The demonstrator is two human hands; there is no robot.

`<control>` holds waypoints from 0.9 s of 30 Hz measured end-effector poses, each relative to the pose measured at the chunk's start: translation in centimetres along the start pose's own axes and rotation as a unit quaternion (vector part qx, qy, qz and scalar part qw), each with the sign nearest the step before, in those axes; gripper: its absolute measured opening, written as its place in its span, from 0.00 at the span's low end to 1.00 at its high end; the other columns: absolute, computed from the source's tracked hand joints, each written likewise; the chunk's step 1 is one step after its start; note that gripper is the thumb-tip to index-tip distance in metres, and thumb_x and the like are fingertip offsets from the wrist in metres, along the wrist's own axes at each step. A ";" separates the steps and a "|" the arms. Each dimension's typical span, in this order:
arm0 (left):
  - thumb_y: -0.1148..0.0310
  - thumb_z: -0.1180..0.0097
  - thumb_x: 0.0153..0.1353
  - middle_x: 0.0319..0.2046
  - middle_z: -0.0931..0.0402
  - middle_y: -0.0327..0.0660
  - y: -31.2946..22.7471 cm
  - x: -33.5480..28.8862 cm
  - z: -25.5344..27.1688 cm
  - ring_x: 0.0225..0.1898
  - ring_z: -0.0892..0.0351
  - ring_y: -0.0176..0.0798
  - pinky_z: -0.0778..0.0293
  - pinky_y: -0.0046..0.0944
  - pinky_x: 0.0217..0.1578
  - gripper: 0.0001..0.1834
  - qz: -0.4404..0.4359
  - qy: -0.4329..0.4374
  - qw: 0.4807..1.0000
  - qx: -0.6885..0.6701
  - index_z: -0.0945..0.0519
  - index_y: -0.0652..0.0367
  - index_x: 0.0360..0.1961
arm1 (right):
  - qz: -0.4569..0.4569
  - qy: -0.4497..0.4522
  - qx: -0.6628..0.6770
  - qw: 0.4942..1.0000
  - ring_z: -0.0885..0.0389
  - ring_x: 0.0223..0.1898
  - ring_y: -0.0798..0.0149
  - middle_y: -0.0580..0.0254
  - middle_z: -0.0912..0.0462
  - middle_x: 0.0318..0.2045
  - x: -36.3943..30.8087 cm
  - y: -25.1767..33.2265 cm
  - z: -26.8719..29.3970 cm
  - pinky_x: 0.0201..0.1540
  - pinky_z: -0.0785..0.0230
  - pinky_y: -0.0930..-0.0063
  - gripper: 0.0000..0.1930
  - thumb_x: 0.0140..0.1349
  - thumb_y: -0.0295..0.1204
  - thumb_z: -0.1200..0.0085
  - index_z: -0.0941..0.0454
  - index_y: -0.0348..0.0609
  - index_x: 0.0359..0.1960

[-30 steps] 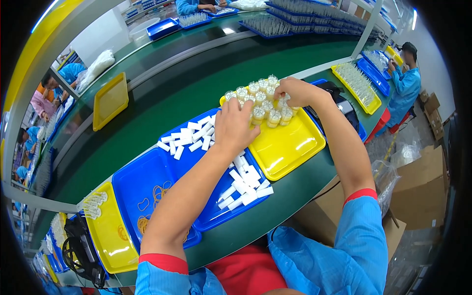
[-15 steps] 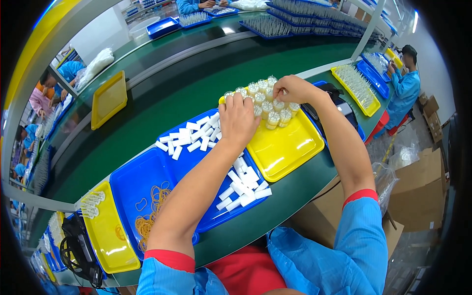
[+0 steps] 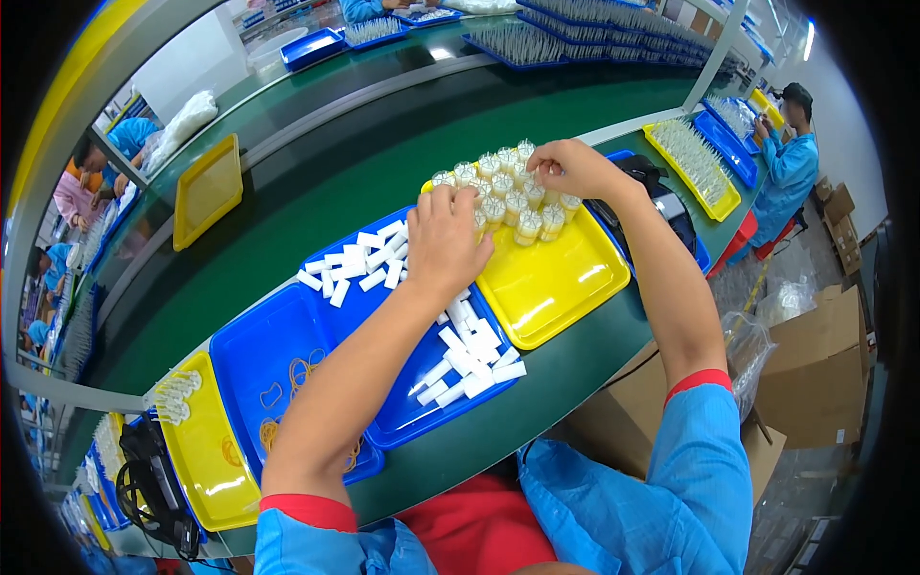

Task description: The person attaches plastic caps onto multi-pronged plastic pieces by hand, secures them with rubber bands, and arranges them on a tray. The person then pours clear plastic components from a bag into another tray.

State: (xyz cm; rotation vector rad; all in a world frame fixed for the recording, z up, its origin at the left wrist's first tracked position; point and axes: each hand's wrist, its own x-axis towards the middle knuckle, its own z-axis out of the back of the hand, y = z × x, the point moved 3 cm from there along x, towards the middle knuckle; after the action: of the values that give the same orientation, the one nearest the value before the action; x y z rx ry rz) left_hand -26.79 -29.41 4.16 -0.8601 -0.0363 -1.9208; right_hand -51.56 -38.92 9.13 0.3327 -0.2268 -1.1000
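In the head view, your green worktable (image 3: 537,369) runs diagonally across, with a wide green belt (image 3: 374,158) beyond it and an empty-looking yellow tray (image 3: 208,192) along the belt's far side. Stacked blue trays (image 3: 565,48) full of upright clear pieces stand at the back; at right a co-worker (image 3: 788,158) in a blue smock sits before more trays, and open cardboard boxes (image 3: 815,369) are on the floor. Your left hand (image 3: 447,240) reaches up over the near-left edge of the clustered cylinders, palm down, fingers close together and thumb apart; what the fingertips hold, you can't tell from here. Your right hand (image 3: 575,172) comes in from the right, wrist bent, thumb and forefinger drawn near each other at the cluster's right side; whether anything is pinched can't be told. The pale, clear-topped cylinders (image 3: 527,226) stand upright in the far half of the yellow work tray (image 3: 556,287), its near half bare. Left of it, a blue tray (image 3: 359,314) holds loose white tubes (image 3: 465,355); next, another blue tray (image 3: 251,350) holds tan rubber bands (image 3: 300,371).
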 end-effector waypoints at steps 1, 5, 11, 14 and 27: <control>0.66 0.23 0.57 0.55 0.25 0.50 0.2 -0.3 0.9 0.60 0.26 0.53 0.30 0.52 0.61 0.31 -0.008 0.008 1.000 -0.018 0.20 0.58 0.62 | -0.006 -0.043 0.012 0.999 0.13 0.42 0.60 0.53 0.09 0.42 -0.8 0.2 0.7 0.47 0.19 0.72 0.07 0.69 0.22 0.35 0.09 0.38 0.46; 0.70 0.25 0.58 0.57 0.25 0.51 2.2 -2.2 6.3 0.61 0.26 0.56 0.28 0.53 0.62 0.29 -0.024 0.004 0.999 -0.023 0.19 0.60 0.61 | -0.054 -0.043 0.078 0.995 0.11 0.45 0.60 0.54 0.08 0.45 -4.7 2.3 2.2 0.52 0.17 0.69 0.07 0.72 0.26 0.34 0.09 0.38 0.46; 0.73 0.26 0.60 0.59 0.24 0.53 4.6 -7.9 16.8 0.63 0.23 0.58 0.24 0.51 0.64 0.24 0.049 0.065 0.995 -0.055 0.19 0.59 0.57 | 0.006 0.041 0.059 0.997 0.12 0.57 0.50 0.52 0.09 0.51 -10.8 4.4 -5.4 0.66 0.24 0.59 0.16 0.63 0.34 0.25 0.08 0.41 0.50; 0.75 0.26 0.59 0.55 0.22 0.52 5.4 -11.8 22.6 0.59 0.18 0.57 0.21 0.49 0.60 0.21 0.087 0.069 0.992 -0.053 0.17 0.60 0.53 | 0.010 -0.045 0.064 0.997 0.15 0.60 0.47 0.51 0.11 0.53 -9.8 3.2 -8.3 0.68 0.25 0.58 0.18 0.62 0.33 0.25 0.09 0.42 0.52; 0.68 0.27 0.67 0.56 0.19 0.47 11.2 -35.2 39.9 0.55 0.18 0.48 0.21 0.46 0.53 0.25 0.385 -0.154 0.898 0.144 0.19 0.59 0.63 | 0.027 -0.074 0.112 0.991 0.15 0.44 0.67 0.58 0.12 0.41 -10.1 9.7 -8.3 0.52 0.23 0.72 0.09 0.75 0.25 0.37 0.13 0.35 0.51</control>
State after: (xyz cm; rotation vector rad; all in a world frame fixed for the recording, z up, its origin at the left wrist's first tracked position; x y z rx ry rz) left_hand 13.04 7.13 10.04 -0.8061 -0.1433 -0.9966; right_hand -45.09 -24.61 4.89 0.4432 -0.4918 -1.0485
